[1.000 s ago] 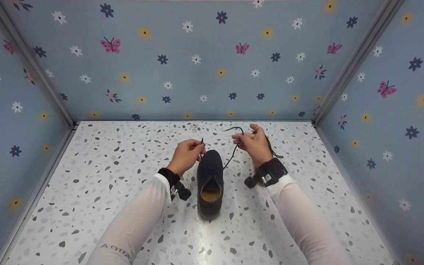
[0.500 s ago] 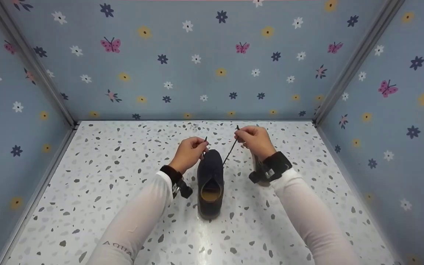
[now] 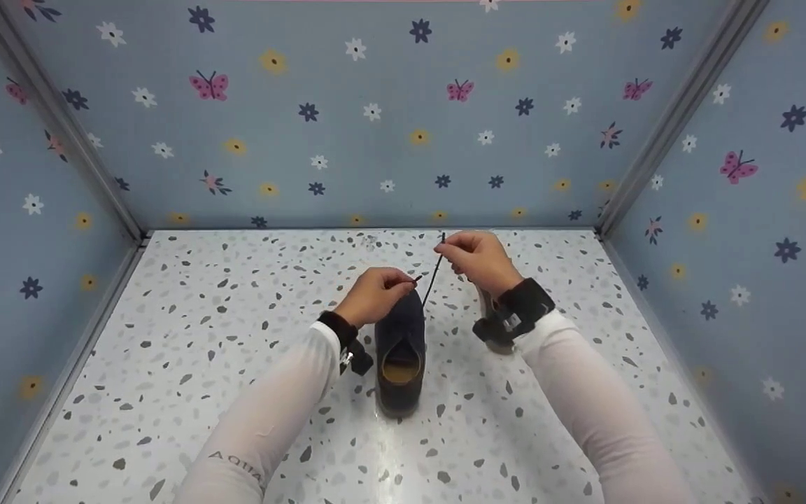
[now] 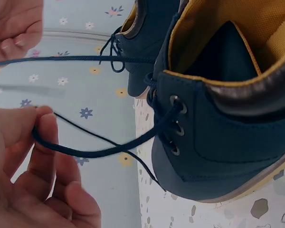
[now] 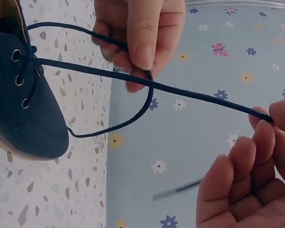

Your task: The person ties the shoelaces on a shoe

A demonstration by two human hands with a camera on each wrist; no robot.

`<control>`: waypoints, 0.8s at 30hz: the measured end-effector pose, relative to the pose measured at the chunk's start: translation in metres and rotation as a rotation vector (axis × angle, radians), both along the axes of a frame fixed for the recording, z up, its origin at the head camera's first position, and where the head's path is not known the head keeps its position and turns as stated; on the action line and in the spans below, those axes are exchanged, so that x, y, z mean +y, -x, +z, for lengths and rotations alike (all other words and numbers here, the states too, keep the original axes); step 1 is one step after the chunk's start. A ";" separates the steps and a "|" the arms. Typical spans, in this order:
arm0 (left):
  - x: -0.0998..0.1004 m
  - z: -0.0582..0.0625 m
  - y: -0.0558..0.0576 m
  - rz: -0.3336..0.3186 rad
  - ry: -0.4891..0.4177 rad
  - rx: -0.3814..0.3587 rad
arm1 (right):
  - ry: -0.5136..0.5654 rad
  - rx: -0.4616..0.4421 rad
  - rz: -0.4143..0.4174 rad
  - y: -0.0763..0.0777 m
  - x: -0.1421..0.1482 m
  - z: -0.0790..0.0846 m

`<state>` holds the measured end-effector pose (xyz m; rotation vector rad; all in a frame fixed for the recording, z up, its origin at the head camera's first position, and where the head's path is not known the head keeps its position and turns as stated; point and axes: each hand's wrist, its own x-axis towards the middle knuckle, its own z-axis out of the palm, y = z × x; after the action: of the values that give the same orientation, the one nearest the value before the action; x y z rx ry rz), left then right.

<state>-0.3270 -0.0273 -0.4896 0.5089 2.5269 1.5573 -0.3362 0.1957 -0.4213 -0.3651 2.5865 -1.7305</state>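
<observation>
At left, the left hand (image 3: 375, 297) has swung inward over the toe of the navy shoe (image 3: 410, 336); half a second ago it was at the toe's left edge. Its thumb and forefinger pinch the left lace (image 4: 88, 153), the other fingers loosely curled, and a stretch of lace beyond the pinch runs back down toward the toe. The shoe itself sits upright in the middle of the speckled surface (image 3: 221, 350), toe pointing away from the person, and looks unmoved. Next comes the right lace (image 3: 432, 281), which rises from the shoe's right side nearly straight — steeper now than it was — to the right hand (image 3: 481, 259), whose thumb and forefinger pinch it with the remaining fingers folded in. That hand has shifted slightly left, so the gap between the hands is smaller. In the right wrist view the right lace passes in front of the left one; whether they touch I cannot tell. I judge this as bringing the two laces together — no knot between the held lengths shows. Farthest right, a second shoe (image 3: 501, 346) lies partly hidden under the right wrist.
</observation>
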 end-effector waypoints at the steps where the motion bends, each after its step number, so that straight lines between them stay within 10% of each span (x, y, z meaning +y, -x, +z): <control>1: 0.002 0.000 0.000 -0.007 0.011 0.002 | -0.011 0.004 0.015 0.000 -0.001 0.001; 16: 0.012 -0.011 0.001 -0.155 -0.071 -0.149 | -0.070 0.025 0.139 -0.003 -0.016 0.023; 24: 0.009 -0.012 -0.002 -0.206 0.055 -0.027 | -0.048 0.011 0.069 0.014 -0.021 0.002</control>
<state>-0.3254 -0.0184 -0.5014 0.7103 2.4018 1.4083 -0.3505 0.1749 -0.4194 -0.4579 2.5854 -1.6464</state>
